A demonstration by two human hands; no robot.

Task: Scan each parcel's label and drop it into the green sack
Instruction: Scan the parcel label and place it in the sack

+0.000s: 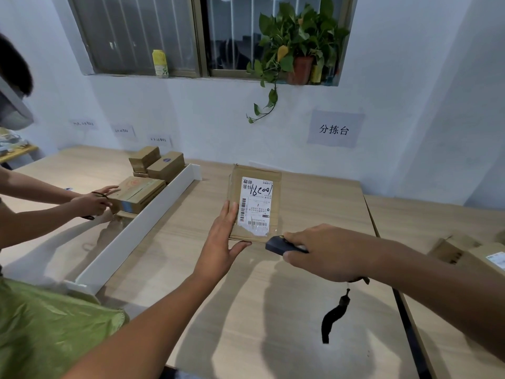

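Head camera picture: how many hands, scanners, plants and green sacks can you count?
Hands: 4 (left hand, right hand, other person's hands)
Scanner: 1
Plant: 1
Green sack: 1
Total: 7

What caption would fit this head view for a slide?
Left hand steadies a labelled parcel on the table while the right hand aims a scanner at it.

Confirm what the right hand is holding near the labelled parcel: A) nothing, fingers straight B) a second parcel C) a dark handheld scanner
C: the right hand grips a dark handheld scanner by the near corner of the labelled parcel; the left hand rests flat on it.
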